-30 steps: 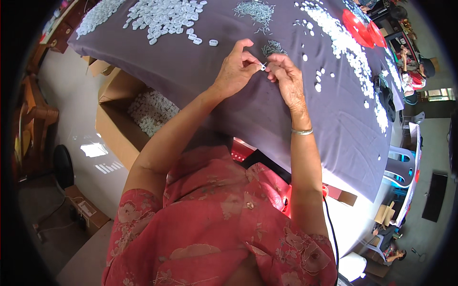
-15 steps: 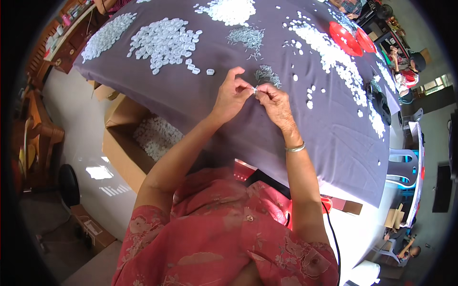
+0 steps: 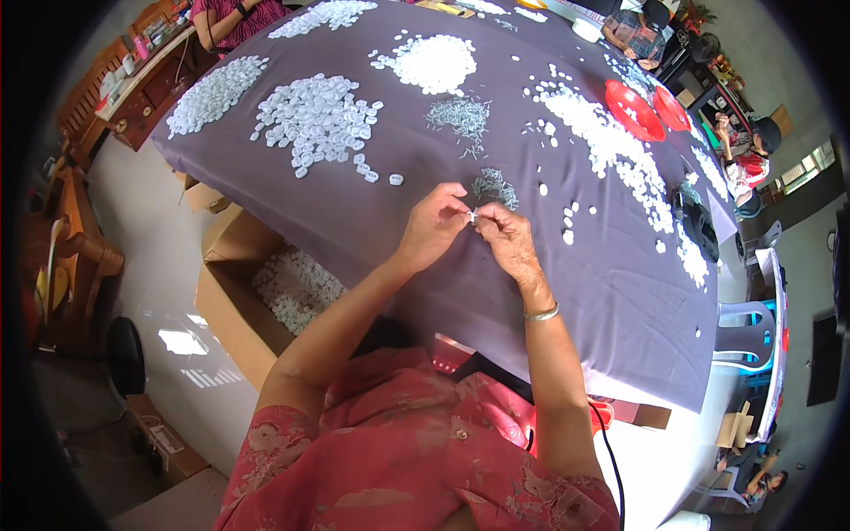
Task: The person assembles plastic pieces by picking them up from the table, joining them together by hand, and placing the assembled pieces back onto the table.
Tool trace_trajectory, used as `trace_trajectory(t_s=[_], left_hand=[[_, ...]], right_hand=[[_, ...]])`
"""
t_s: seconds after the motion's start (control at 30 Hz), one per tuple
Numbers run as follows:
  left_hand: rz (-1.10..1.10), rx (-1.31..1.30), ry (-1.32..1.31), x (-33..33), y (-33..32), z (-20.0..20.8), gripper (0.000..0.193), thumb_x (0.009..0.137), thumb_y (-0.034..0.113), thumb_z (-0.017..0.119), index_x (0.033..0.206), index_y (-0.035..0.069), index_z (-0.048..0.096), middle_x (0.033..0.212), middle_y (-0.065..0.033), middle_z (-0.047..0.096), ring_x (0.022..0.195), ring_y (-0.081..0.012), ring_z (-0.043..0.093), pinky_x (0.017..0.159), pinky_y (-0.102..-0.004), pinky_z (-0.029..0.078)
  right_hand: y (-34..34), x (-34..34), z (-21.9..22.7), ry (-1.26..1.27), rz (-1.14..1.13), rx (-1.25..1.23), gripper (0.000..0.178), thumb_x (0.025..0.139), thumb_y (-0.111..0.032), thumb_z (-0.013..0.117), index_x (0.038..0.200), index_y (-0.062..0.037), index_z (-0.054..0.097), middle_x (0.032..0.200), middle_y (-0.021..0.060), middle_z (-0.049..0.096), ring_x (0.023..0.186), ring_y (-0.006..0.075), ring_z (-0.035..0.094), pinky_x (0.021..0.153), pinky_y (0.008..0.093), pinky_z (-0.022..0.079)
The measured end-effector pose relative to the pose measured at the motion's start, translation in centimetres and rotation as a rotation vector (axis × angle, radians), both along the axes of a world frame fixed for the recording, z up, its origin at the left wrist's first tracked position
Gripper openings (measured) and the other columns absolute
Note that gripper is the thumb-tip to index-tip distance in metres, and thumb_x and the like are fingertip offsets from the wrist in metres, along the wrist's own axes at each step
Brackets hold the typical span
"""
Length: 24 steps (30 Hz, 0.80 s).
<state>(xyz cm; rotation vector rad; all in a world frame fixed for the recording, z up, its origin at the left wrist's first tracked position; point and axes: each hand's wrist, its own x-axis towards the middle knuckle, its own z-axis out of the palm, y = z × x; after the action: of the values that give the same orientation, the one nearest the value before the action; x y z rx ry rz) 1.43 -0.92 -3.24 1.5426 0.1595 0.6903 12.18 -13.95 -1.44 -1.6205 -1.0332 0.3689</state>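
Note:
Over the near part of the cloth-covered table, my left hand (image 3: 432, 228) and my right hand (image 3: 508, 244) meet fingertip to fingertip. Both pinch a tiny white piece (image 3: 473, 216), too small to make out in detail. A bracelet circles my right wrist. Just beyond the fingers lies a small heap of thin grey metal pins (image 3: 494, 188), with a larger pin heap (image 3: 458, 118) farther off. To the left spreads a pile of white oval plastic pieces (image 3: 317, 119). A pile of smaller white pieces (image 3: 434, 64) sits at the far middle.
Under the table's left edge stands a cardboard box (image 3: 232, 292) holding white pieces. More white pieces (image 3: 611, 146) are strewn to the right, beside red bowls (image 3: 634, 111). Other people (image 3: 639, 35) sit around the table. A grey plastic chair (image 3: 744, 332) stands at the right.
The view has tilted upward, so the table and hands sit lower in the picture and more of the far side shows. Both hands keep their pinch on the white piece.

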Motion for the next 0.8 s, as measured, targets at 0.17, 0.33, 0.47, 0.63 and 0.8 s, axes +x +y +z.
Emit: trace_trajectory(t_s=[0.17,0.33,0.47,0.63,0.8], left_hand=[[-0.001,-0.109,0.035,-0.4,-0.3,1.2,0.026,0.089,0.003,0.055,0.115,0.005,0.05,0.09,-0.0027,0.06,0.073,-0.0071,0.056,0.062,-0.0219,0.045],[0.024,-0.162,0.023,-0.5,0.1,0.7,0.022,0.092,0.006,0.052,0.114,0.005,0.05,0.087,-0.0032,0.059,0.072,-0.0088,0.057,0.061,-0.0226,0.046],[0.014,-0.148,0.037,-0.7,-0.1,0.7,0.02,0.094,0.008,0.05,0.113,0.005,0.051,0.083,-0.0043,0.06,0.069,-0.0087,0.056,0.059,-0.0221,0.046],[0.019,-0.204,0.052,-0.6,-0.1,1.5,0.02,0.094,0.009,0.052,0.113,0.005,0.05,0.081,-0.0047,0.06,0.066,-0.0084,0.056,0.057,-0.0217,0.046],[0.063,-0.288,-0.008,-0.4,-0.4,1.5,0.02,0.094,0.016,0.054,0.111,0.005,0.051,0.073,-0.005,0.059,0.049,-0.0066,0.051,0.04,-0.0212,0.038]], right_hand=[[-0.2,-0.1,0.7,0.069,-0.033,-0.03,0.005,0.084,-0.003,0.057,0.085,-0.0005,0.061,0.071,-0.0001,0.058,0.066,0.006,0.051,0.062,0.0223,0.044],[0.1,-0.5,0.5,0.048,-0.001,0.024,0.009,0.089,-0.006,0.055,0.086,-0.0019,0.062,0.072,-0.0027,0.057,0.064,0.0035,0.047,0.058,0.0196,0.04],[-0.2,-0.6,0.4,0.053,-0.012,0.02,0.007,0.087,-0.005,0.056,0.085,-0.0009,0.062,0.072,-0.0018,0.057,0.065,0.0045,0.049,0.06,0.0208,0.042],[0.0,-0.3,0.6,0.092,-0.03,0.013,0.005,0.085,-0.005,0.058,0.085,-0.0006,0.062,0.071,-0.0033,0.056,0.065,0.0044,0.049,0.06,0.0208,0.042],[-0.2,0.2,0.2,0.027,-0.009,0.002,0.007,0.086,-0.005,0.057,0.084,-0.0026,0.063,0.072,-0.0032,0.058,0.064,0.0032,0.049,0.057,0.0187,0.04]])
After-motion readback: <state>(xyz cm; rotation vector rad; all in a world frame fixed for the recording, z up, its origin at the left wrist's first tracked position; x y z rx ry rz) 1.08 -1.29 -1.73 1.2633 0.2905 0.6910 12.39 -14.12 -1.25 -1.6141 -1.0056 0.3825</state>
